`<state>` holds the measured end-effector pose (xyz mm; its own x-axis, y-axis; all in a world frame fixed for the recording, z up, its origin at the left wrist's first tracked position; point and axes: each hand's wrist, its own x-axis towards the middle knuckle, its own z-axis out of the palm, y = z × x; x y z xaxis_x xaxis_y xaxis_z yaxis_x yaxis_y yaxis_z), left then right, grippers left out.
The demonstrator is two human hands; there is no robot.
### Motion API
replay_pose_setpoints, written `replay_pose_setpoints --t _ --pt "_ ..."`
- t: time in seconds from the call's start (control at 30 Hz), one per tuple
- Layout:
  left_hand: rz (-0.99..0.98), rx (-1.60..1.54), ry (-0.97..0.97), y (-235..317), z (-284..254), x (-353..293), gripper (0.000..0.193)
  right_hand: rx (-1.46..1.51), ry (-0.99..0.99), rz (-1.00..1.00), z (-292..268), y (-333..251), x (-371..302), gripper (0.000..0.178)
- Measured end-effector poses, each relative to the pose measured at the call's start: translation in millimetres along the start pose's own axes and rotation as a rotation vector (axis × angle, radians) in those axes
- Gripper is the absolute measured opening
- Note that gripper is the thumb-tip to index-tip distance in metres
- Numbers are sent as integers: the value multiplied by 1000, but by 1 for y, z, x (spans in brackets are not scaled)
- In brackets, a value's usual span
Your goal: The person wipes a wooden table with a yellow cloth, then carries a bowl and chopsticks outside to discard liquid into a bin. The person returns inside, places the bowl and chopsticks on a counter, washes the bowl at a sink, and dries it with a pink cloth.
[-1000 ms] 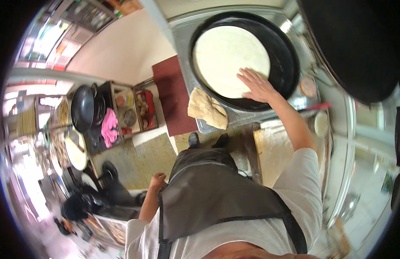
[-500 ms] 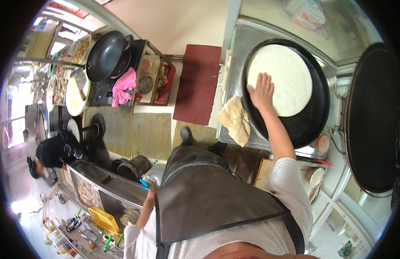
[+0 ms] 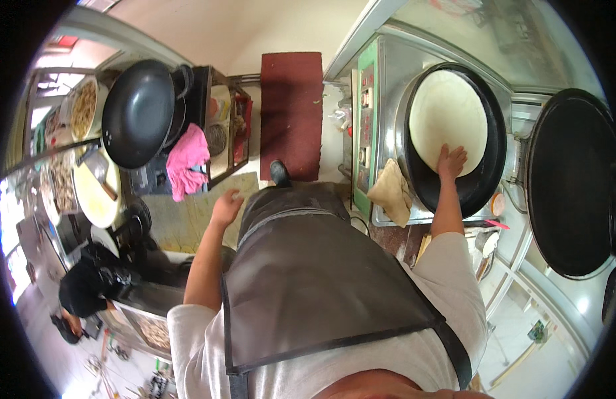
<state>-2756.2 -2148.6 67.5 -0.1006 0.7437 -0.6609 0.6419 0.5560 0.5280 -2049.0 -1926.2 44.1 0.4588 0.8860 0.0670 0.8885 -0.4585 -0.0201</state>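
My right hand lies flat with fingers spread on the near part of a round, pale sheet of dough. The dough sits inside a large, deep black round pan, towards its far side. That pan is set into a steel-topped electric cooker with a green side panel. A folded beige cloth hangs over the cooker's near left corner. My left hand is in the air left of my apron, fingers loosely bent and apart, and I see nothing in it.
The cooker's big black round lid stands raised at the right. On the left are a black wok, a pink cloth and a pale yellow round container. A dark red mat lies ahead. Another person is at the lower left.
My right hand has shifted from the dough's left side to its near edge. My left hand has come up and forward from the lower-left counter. My view has turned slightly.
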Motion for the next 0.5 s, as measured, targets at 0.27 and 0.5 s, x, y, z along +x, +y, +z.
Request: replay_pose_setpoints --t 0.27,0.5 --pt "408 -137 -118 268 -94 181 39 200 -362 174 -78 -53 -54 58" --pt "535 285 -335 353 -170 287 45 804 -190 -503 -88 -357 43 32"
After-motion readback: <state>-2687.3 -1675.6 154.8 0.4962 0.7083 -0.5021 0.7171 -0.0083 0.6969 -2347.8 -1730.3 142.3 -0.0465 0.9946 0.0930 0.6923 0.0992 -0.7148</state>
